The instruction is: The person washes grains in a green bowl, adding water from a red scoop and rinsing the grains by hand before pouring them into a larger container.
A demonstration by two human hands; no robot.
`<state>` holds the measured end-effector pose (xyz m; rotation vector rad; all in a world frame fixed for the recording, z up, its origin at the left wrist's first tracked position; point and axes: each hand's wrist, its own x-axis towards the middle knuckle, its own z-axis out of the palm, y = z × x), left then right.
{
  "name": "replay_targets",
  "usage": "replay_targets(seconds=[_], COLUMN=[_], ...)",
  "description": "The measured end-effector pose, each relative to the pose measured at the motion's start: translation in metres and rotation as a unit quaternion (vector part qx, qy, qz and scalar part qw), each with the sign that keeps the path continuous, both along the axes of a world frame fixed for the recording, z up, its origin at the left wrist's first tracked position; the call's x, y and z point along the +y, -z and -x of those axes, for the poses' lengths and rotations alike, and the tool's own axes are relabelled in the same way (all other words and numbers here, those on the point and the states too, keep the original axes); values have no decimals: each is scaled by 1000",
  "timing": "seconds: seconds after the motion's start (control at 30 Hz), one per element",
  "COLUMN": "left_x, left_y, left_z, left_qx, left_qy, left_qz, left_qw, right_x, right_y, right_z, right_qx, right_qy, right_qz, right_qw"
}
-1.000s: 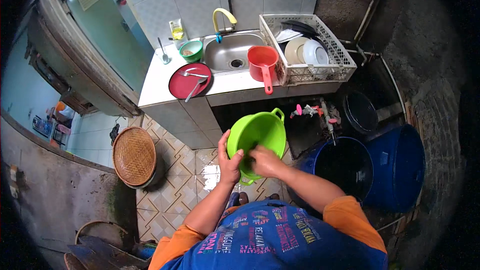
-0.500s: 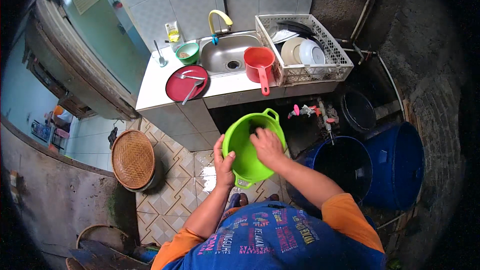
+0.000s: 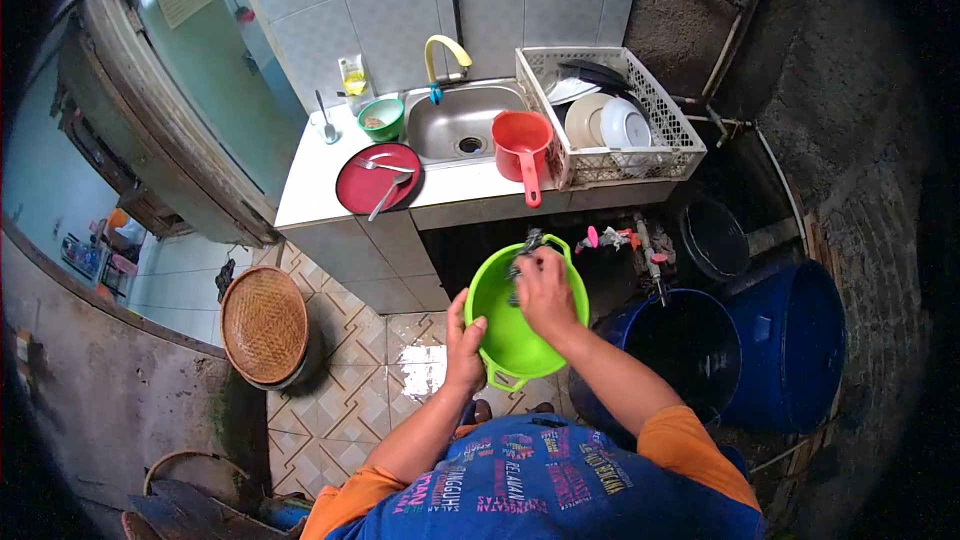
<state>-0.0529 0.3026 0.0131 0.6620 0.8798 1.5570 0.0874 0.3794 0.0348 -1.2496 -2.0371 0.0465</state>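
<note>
Green basin [image 3: 512, 342] gripped in left hand [image 3: 464, 348], we should press evenly with the grey wad [image 3: 521, 260] held in right hand [image 3: 546, 298].

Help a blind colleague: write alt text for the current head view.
A person's left hand grips a green basin while the right hand holds a dark pad at its far rim. Beyond, a counter bears a sink, red plate, red dipper and crate of dishes.

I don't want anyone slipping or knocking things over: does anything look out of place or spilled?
The red dipper's handle seems to jut past the counter's front edge, where it could be bumped. A floor patch left of the green basin shines brightly: possibly water, perhaps only glare.
</note>
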Motion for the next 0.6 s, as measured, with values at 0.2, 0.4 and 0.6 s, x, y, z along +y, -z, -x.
replay_targets(seconds=[0.2, 0.4, 0.6], left_x=[4, 9, 1], left_y=[0, -4, 21], left_z=[12, 20, 7], left_qx=[80, 132, 134], left_qy=[7, -24, -5], left_qz=[-38, -42, -19], left_qw=[996, 990, 991], right_x=[-6, -27, -20], right_y=[6, 51, 32], right_z=[17, 1, 32], right_qx=[-121, -219, 193], right_qy=[-107, -121, -168], right_qz=[-9, 214, 292], right_qw=[987, 944, 922])
